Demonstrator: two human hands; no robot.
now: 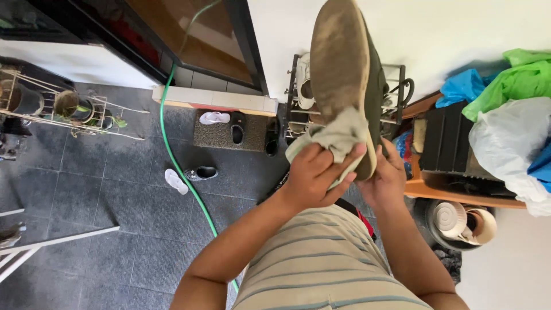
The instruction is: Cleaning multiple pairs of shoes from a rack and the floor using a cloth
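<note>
The person holds a shoe (344, 74) up in the air, right in front of the shoe rack (298, 109). The shoe is dark green, and its dusty tan sole faces the camera. Its toe points up and its heel is down by the hands.

The left hand (313, 175) presses a pale green cloth (336, 138) against the heel end of the sole. Its fingers (338, 163) are curled tight around the cloth, and the thumb lies on top of it.

The right hand (387, 178) grips the shoe at the heel, on the far side from the cloth. Its fingers are wrapped around the back of the shoe, so most of them are hidden.

Left of the shoe rack lies a brown doormat (229, 135) with a sandal on it. A green hose (178, 161) runs across the dark floor tiles left of the mat. Right of the rack sit plastic bags (505, 138), blue, green and white.
</note>
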